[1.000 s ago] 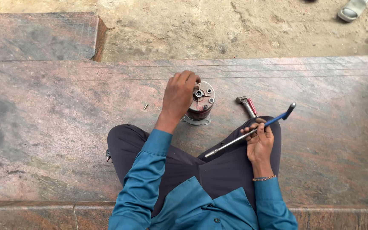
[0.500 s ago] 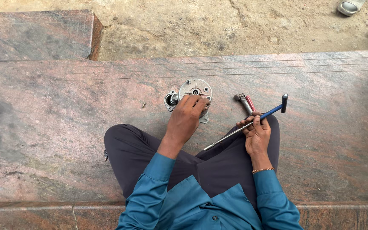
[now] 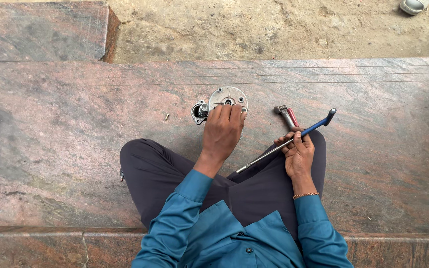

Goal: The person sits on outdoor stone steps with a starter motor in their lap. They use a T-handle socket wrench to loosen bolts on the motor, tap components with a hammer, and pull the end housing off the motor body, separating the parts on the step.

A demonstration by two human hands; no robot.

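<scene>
I sit cross-legged on a reddish stone slab (image 3: 55, 149). My left hand (image 3: 223, 131) rests on a round grey metal housing (image 3: 227, 96) that lies tipped on its side, its flat bolted face turned up; a short shaft end (image 3: 200, 111) sticks out to its left. My right hand (image 3: 298, 151) grips a long steel rod tool with a blue handle (image 3: 310, 130), which slants across my right knee. A hammer with a red handle (image 3: 286, 115) lies on the slab just beyond that hand.
A small screw (image 3: 166, 117) lies on the slab left of the housing. A raised stone block (image 3: 40, 30) stands at the far left, with sandy ground (image 3: 274, 30) beyond the slab. A sandal (image 3: 413, 6) lies at the top right.
The housing stood upright under my left hand; it now lies tipped over with its flat face up. My right hand with the blue-handled rod has hardly moved.
</scene>
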